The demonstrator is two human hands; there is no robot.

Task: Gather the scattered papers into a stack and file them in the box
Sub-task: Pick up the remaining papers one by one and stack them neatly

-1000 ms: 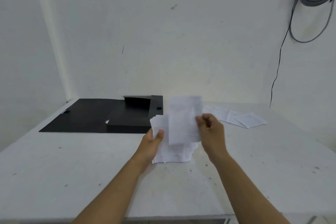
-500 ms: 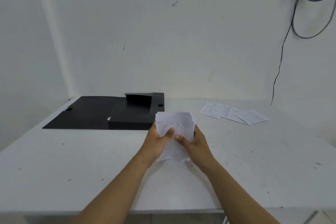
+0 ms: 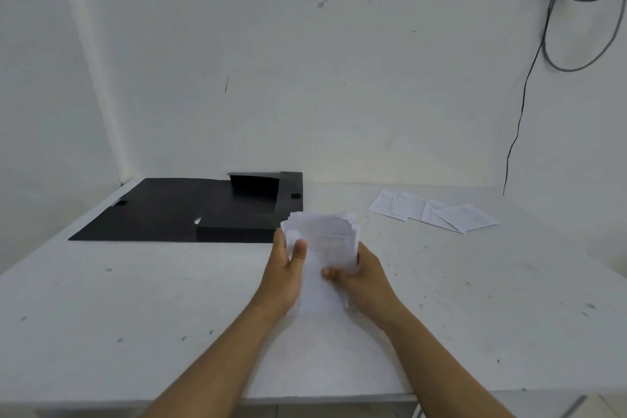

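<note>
A stack of white papers (image 3: 325,241) stands on its lower edge on the table, its top edges uneven. My left hand (image 3: 285,271) grips its left side with the thumb on the front sheet. My right hand (image 3: 364,278) holds the right side from below. A black file box (image 3: 244,214) lies open at the back left, its flat lid (image 3: 149,210) spread out to the left. Several loose white sheets (image 3: 437,212) lie overlapping on the table at the back right, apart from both hands.
The white table (image 3: 135,299) ends at a front edge just below my forearms. White walls close the back and left. A dark cable (image 3: 522,105) hangs down the wall at the right, with a coil at the top corner.
A sheet held up in my right hand came down onto the bunch in my left hand. Both hands then closed on the stack and squared it upright.
</note>
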